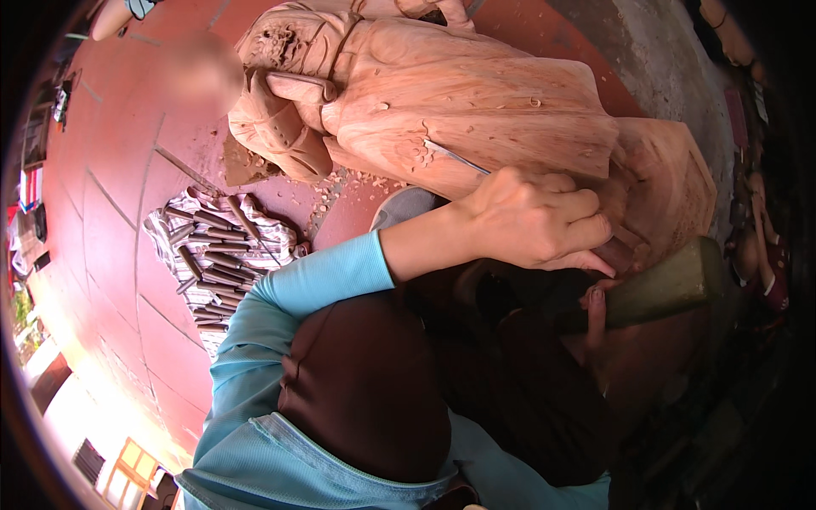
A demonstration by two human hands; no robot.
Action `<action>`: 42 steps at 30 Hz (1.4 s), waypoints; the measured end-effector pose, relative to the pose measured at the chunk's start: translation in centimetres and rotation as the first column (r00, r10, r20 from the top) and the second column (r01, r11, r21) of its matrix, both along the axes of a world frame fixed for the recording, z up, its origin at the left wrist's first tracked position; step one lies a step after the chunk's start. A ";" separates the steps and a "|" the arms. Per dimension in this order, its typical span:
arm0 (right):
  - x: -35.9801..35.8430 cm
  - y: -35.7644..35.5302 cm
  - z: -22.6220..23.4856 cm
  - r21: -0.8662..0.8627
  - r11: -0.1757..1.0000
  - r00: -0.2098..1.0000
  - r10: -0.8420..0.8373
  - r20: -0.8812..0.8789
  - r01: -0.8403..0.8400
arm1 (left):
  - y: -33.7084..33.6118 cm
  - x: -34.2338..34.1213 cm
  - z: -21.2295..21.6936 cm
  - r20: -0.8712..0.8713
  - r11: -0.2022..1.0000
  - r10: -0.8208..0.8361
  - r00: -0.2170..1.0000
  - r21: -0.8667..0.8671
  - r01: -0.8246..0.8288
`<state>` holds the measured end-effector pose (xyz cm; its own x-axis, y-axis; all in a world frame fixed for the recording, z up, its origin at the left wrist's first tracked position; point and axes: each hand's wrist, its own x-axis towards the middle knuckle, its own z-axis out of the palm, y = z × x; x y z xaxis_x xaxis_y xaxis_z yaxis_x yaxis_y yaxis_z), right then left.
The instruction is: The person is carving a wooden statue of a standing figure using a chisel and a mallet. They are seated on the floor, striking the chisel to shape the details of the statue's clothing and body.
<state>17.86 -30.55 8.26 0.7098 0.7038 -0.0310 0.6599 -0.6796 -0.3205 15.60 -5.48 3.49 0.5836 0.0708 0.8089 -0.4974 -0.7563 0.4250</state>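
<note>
The left hand (531, 219) is closed in a tight grip round a chisel (456, 157), whose thin metal blade runs up and left from the fist and rests its tip on the carving (476, 102). The carving is a large pale wooden figure lying across the far middle of the scene, its surface dotted with small chips. The right hand (595, 310) shows only as a thumb and part of a finger just below the left fist, and these lie against the handle end of a mallet (671, 285), a blocky greenish-brown head reaching right; how far this grip is closed I cannot tell, since dark cloth hides most of it. A light blue sleeve (314, 285) covers the left forearm, coming in from the near left. On the red floor (110, 255) to the left, a striped cloth (174, 255) holds a spread of other chisels (217, 263), well apart from both hands. Wood chips (357, 183) lie scattered on the floor between the cloth and the carving.
</note>
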 end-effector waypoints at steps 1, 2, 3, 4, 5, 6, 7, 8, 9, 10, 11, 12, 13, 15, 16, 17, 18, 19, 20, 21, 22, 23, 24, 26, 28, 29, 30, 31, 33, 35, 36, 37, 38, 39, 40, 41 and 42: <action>0.2 0.0 0.4 -0.033 0.998 0.998 0.059 0.017 -0.058 | 0.1 0.1 0.1 -0.010 1.000 0.009 1.000 0.011 -0.008; 0.4 0.0 0.7 -0.060 0.992 0.993 0.114 0.032 -0.112 | 0.2 0.2 0.2 -0.020 1.000 0.013 1.000 0.028 -0.012; 0.3 0.5 1.3 -0.021 0.998 0.997 0.055 -0.048 -0.056 | 0.3 0.3 0.4 -0.031 0.999 0.018 0.999 0.046 -0.016; 0.5 0.5 1.6 -0.011 0.999 0.997 0.038 -0.073 -0.039 | 0.4 0.2 0.8 -0.019 0.999 0.033 0.999 0.010 -0.033; 0.5 0.5 1.8 -0.004 1.000 0.995 0.016 -0.101 -0.016 | 0.8 0.0 1.2 -0.009 0.999 0.045 0.999 -0.026 -0.046; 0.5 0.3 1.8 -0.023 0.999 0.997 0.030 -0.073 -0.032 | 1.0 -0.1 1.7 0.000 0.996 0.058 0.998 -0.062 -0.058; 0.5 0.2 1.3 0.010 1.000 0.999 0.008 -0.048 -0.007 | 0.8 -0.3 2.5 -0.017 0.998 0.067 0.998 0.015 -0.066; 0.2 0.0 0.9 0.035 0.999 0.999 -0.011 -0.031 0.012 | 0.3 -1.1 3.2 -0.042 0.994 0.080 0.996 0.078 -0.076; -0.2 -0.1 0.0 0.112 0.991 0.997 -0.069 -0.022 0.071 | 0.0 -1.6 3.4 -0.066 0.987 0.093 0.993 0.140 -0.083; -0.2 -0.1 -0.4 0.165 0.983 0.996 -0.077 -0.040 0.082 | -0.1 -1.3 2.4 -0.052 0.984 0.033 0.998 0.176 -0.023; -0.3 -0.2 -0.6 0.213 0.973 0.995 -0.079 -0.060 0.091 | -0.2 -1.3 2.0 -0.050 0.989 -0.023 0.998 0.145 0.030; 0.1 -0.3 -0.3 0.240 0.969 0.994 -0.029 -0.102 0.053 | -0.3 -1.2 1.7 -0.047 0.990 -0.079 0.996 0.114 0.084; 0.1 -0.4 -0.3 0.241 0.970 0.996 0.007 -0.090 0.015 | -0.4 -1.1 1.5 -0.043 0.987 -0.136 0.990 0.083 0.139; 0.4 -0.5 -0.4 0.214 0.974 0.997 0.078 -0.018 -0.072 | 0.0 -0.7 1.3 -0.008 0.987 -0.148 0.989 0.069 0.148; 0.4 -0.7 -0.5 0.208 0.972 0.994 0.105 0.020 -0.107 | 0.1 -0.9 1.2 -0.004 0.988 -0.142 0.990 0.065 0.142; 0.5 -0.7 -0.8 0.206 0.968 0.989 0.133 0.062 -0.143 | 0.2 -1.1 1.2 0.000 0.989 -0.135 0.991 0.061 0.135; 0.5 -1.1 -1.1 0.220 0.963 0.986 0.143 0.086 -0.159 | 0.2 -1.1 1.3 0.015 0.988 -0.145 0.989 0.054 0.144; 0.3 -1.3 -1.5 0.259 0.955 0.989 0.126 0.075 -0.141 | 0.4 -1.0 1.5 0.030 0.987 -0.154 0.988 0.047 0.153; 0.2 -1.4 -1.8 0.300 0.945 0.991 0.114 0.065 -0.129 | 0.5 -1.1 1.7 0.044 0.987 -0.156 0.987 0.042 0.154; 0.0 -1.5 -2.2 0.364 0.928 0.997 0.077 0.018 -0.079 | 0.6 -1.3 1.6 0.038 0.986 -0.164 0.986 0.040 0.162; -0.3 -1.6 -2.5 0.408 0.913 0.997 0.018 -0.078 0.015 | 0.7 -1.4 1.6 0.031 0.985 -0.172 0.985 0.038 0.171; -0.7 -1.5 -2.8 0.451 0.886 0.984 -0.033 -0.174 0.110 | 0.8 -1.6 1.6 0.023 0.984 -0.174 0.985 0.039 0.173; -1.3 -1.6 -3.0 0.457 0.854 0.943 -0.104 -0.316 0.247 | 0.9 -1.7 1.6 0.034 0.983 -0.179 0.983 0.032 0.178; -1.5 -1.6 -3.1 0.419 0.848 0.899 -0.138 -0.415 0.324 | 1.1 -1.8 1.6 0.056 0.981 -0.194 0.979 0.020 0.193; -1.0 -1.8 -2.9 0.365 0.908 0.936 -0.077 -0.343 0.208 | 1.2 -1.9 1.6 0.079 0.982 -0.188 0.979 0.009 0.188; -0.8 -2.0 -3.1 0.356 0.922 0.963 -0.054 -0.266 0.150 | 1.2 -2.0 1.5 0.091 0.982 -0.187 0.978 0.002 0.187; -0.7 -2.1 -3.3 0.343 0.935 0.982 -0.028 -0.187 0.092 | 1.2 -2.0 1.5 0.093 0.980 -0.197 0.976 -0.008 0.198; -0.7 -2.3 -3.6 0.330 0.942 0.991 -0.018 -0.135 0.062 | 1.2 -2.1 1.4 0.095 0.978 -0.207 0.974 -0.017 0.210; -0.7 -2.2 -3.7 0.307 0.951 0.998 -0.014 -0.058 0.031 | 1.3 -2.1 1.3 0.084 0.974 -0.220 0.972 -0.025 0.223; -0.5 -2.1 -3.3 0.223 0.973 0.998 0.048 0.027 -0.053 | 1.1 -2.0 1.1 0.060 0.973 -0.229 0.972 -0.023 0.231; 0.0 -2.1 -2.6 0.141 0.981 0.989 0.121 0.081 -0.132 | 1.0 -1.9 0.8 0.078 0.973 -0.226 0.971 -0.024 0.229; 0.2 -2.0 -2.2 0.108 0.982 0.984 0.145 0.099 -0.156 | 0.9 -1.6 0.5 0.096 0.974 -0.223 0.970 -0.026 0.226; 0.5 -1.7 -1.7 0.077 0.980 0.978 0.172 0.114 -0.182 | 0.9 -1.5 0.3 0.114 0.974 -0.220 0.969 -0.024 0.224; 0.3 -1.2 -1.4 0.099 0.983 0.984 0.147 0.100 -0.157 | 0.9 -1.5 0.3 0.111 0.975 -0.221 0.969 -0.016 0.224; 0.3 -0.9 -1.2 0.099 0.985 0.986 0.135 0.096 -0.144 | 0.9 -1.5 0.4 0.107 0.975 -0.221 0.969 -0.009 0.223; 0.3 -0.6 -0.9 0.096 0.986 0.988 0.124 0.089 -0.133 | 0.9 -1.6 0.3 0.103 0.975 -0.220 0.970 -0.001 0.222; 0.3 -0.5 -0.7 0.072 0.988 0.988 0.126 0.092 -0.133 | 0.9 -1.6 0.2 0.091 0.977 -0.212 0.973 0.018 0.211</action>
